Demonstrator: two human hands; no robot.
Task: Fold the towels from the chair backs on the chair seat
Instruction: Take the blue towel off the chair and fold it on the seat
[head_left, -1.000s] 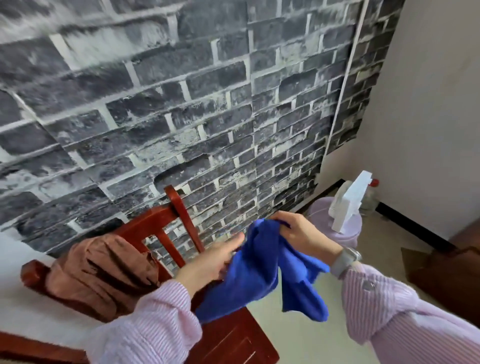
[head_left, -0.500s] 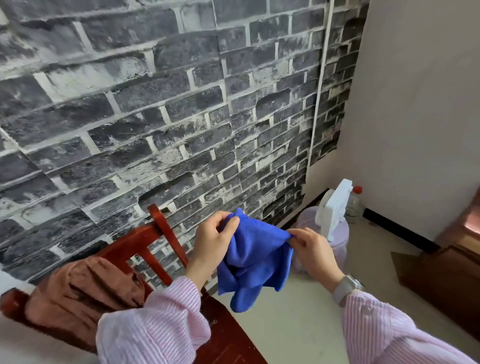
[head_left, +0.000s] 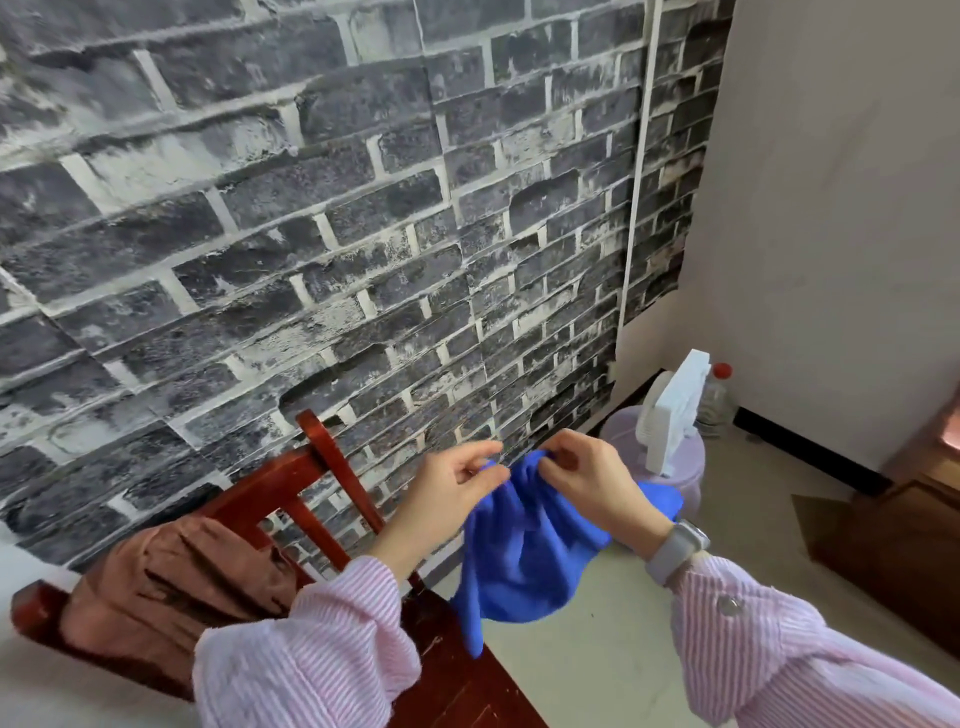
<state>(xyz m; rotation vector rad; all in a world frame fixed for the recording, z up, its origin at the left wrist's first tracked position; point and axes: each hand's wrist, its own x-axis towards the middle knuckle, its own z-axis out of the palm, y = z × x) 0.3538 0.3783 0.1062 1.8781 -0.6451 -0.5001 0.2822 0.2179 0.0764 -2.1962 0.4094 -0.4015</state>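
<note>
soft bright blue cloth towel (head_left: 524, 551) up in the air, bunched and droopy, hanging just past the front right corner of the dark red wooden chair seat (head_left: 462, 680). not folded yet, not on the seat yet. top edge pinched from both sides: left hand (head_left: 452, 486) closed on the towel's top with thumb and finger, right hand (head_left: 587, 483) closed on it too, close together, looks like hunting for the corners.

crumpled brown cloth towel (head_left: 171, 577) draped over the top rail of the red wooden chair back (head_left: 291, 467), near its left end. nobody touching it.

pink striped sleeves (head_left: 311, 660) on both arms, grey watch (head_left: 675, 545) on the right wrist. behind the chair, a grey painted brick wall (head_left: 311, 208). off to the right on the floor, a pale purple round stool (head_left: 680, 462) with a white thing on top.

so, early on: nothing folded on the seat as far as can be seen. still to do: spread the blue one, fold it on the seat, then the brown one.
</note>
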